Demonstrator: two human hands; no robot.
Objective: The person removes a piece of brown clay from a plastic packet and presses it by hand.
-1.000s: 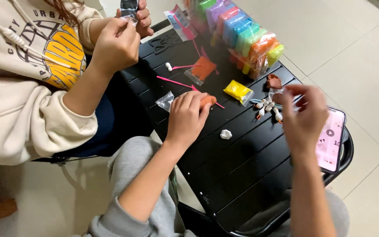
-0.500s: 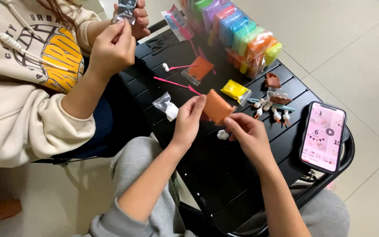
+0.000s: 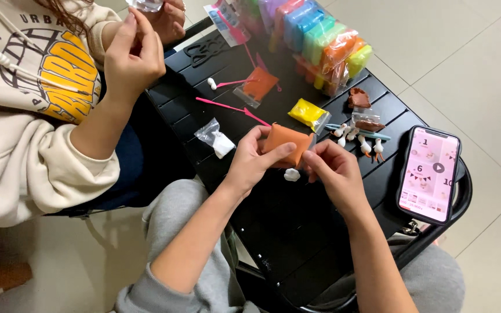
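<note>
The left hand and the right hand meet over the middle of the black slatted desk, and between them they hold an orange clay packet lifted just above the desk top. The left grip is closed on the packet, thumb across its front and fingers behind its left edge; the right grip pinches the packet's right edge with the fingertips. Just below the packet, a small white clay lump lies on the desk between the two hands. To the left of the left hand sits a clear bag with white clay, and beyond it a pink modelling tool lies slantwise. A yellow clay packet rests just behind the held packet, with a second orange packet further back. A row of coloured clay packs stands along the far edge. Small white clay figures lie to the right, near a phone with a pink screen lying flat at the desk's right edge. On the left, another person in a cream sweatshirt holds a small clear bag in raised hands.
</note>
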